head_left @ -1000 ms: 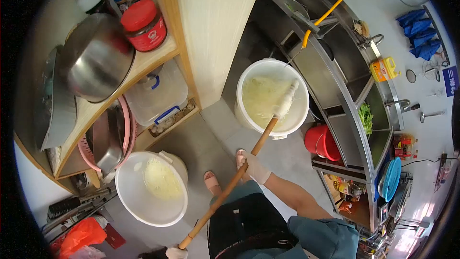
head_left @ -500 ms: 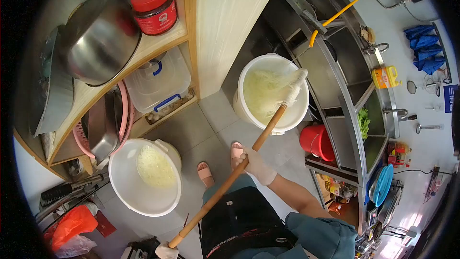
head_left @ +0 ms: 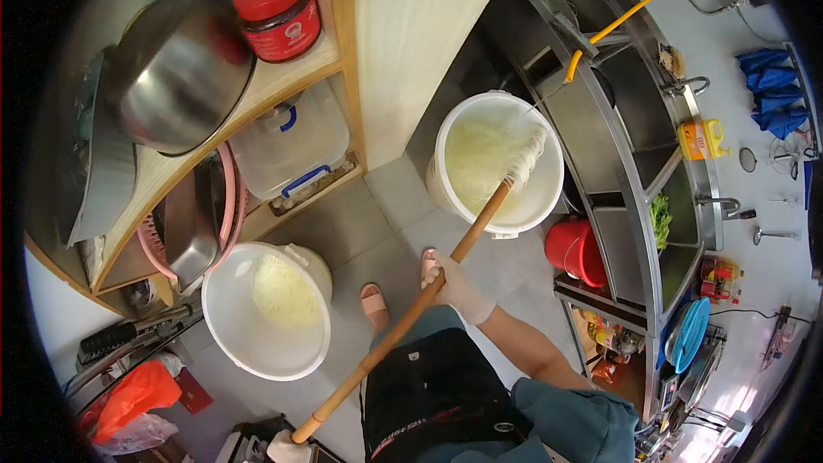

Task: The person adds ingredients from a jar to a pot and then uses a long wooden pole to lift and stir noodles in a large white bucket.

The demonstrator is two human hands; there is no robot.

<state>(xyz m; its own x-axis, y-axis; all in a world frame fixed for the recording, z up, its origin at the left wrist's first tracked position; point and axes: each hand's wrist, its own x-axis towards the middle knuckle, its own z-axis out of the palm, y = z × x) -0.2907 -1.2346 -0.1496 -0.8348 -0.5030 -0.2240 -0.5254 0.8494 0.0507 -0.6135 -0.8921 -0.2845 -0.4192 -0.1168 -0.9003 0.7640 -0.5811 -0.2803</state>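
Note:
A long wooden pole [head_left: 386,345] runs diagonally from the lower left up to a white bucket [head_left: 436,173]. My right hand [head_left: 459,287], in a pale glove, is wrapped round its middle. Near the lower end, my left hand [head_left: 290,447], also gloved, grips the pole. The pole's far end, covered in pale stringy strands [head_left: 525,159], is inside the bucket over pale yellow-green shreds [head_left: 476,154]. Water runs into this bucket from a yellow hose [head_left: 634,10]. A second white bucket [head_left: 257,351], with a pale yellow heap [head_left: 285,291] inside, stands at the left.
Wooden shelves [head_left: 296,56] at the left hold a steel bowl [head_left: 184,77] and a red-lidded jar [head_left: 279,13]. Along the right run steel sinks [head_left: 600,133], with a red bucket [head_left: 574,250] beside them. Bags [head_left: 137,399] lie at the lower left.
The strand-covered end of the pole has dropped lower in the bucket, and its strands hang closer together. My left hand has shifted slightly left and up. The whole view has shifted a little.

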